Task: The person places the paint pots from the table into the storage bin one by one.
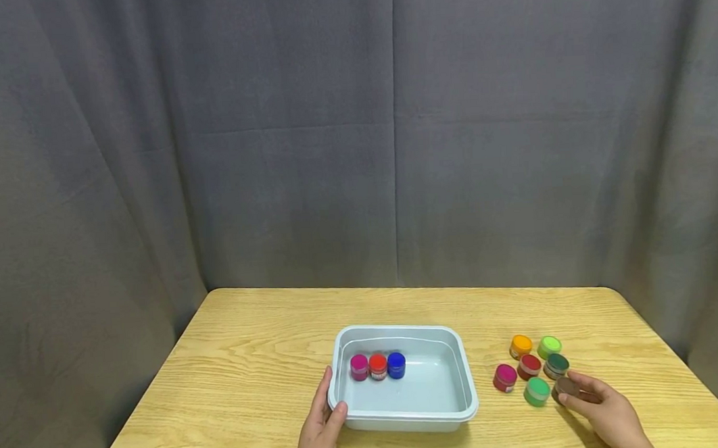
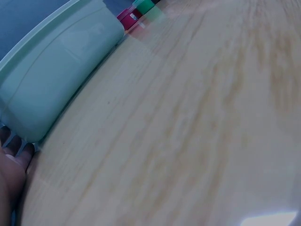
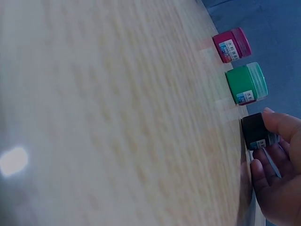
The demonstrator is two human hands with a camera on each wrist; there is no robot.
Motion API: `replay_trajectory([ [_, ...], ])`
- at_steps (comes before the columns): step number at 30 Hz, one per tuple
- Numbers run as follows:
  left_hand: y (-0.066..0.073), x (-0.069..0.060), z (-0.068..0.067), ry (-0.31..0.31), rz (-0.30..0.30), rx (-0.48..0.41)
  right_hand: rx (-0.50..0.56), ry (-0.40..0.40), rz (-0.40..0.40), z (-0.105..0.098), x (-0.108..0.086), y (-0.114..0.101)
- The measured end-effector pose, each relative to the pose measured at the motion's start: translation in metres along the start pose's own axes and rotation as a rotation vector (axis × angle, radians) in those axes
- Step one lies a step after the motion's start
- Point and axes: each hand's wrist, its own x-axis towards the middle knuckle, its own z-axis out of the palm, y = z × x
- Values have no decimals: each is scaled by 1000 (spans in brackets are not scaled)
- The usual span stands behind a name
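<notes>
A light grey plastic bin stands on the table, with a magenta paint jar, a red paint jar and a blue paint jar in a row inside. My left hand holds the bin's near left corner, thumb at the rim and fingers along the outer side. At the right, my right hand pinches a dark brown paint jar between thumb and fingers. In the right wrist view that jar looks almost black and sits at the tabletop beside a green jar.
Close to the right hand stand a light green jar, a magenta jar, a dark red jar, a dark green jar, an orange jar and a lime jar. Grey curtains hang behind the wooden table.
</notes>
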Motion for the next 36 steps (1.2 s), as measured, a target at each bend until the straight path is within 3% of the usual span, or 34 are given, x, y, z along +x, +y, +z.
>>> replay_trajectory([
  [10, 0, 0, 0, -1, 13, 5, 19, -1, 5, -11, -8, -10],
  [19, 1, -1, -1, -5, 4, 4, 20, -4, -69, -19, -19, -42],
  [26, 0, -1, -1, 4, -33, 7, 42, -5, -146, -10, -25, -69],
  [36, 1, 0, 0, 5, -19, 10, 127, -58, -213, 8, -28, -103],
])
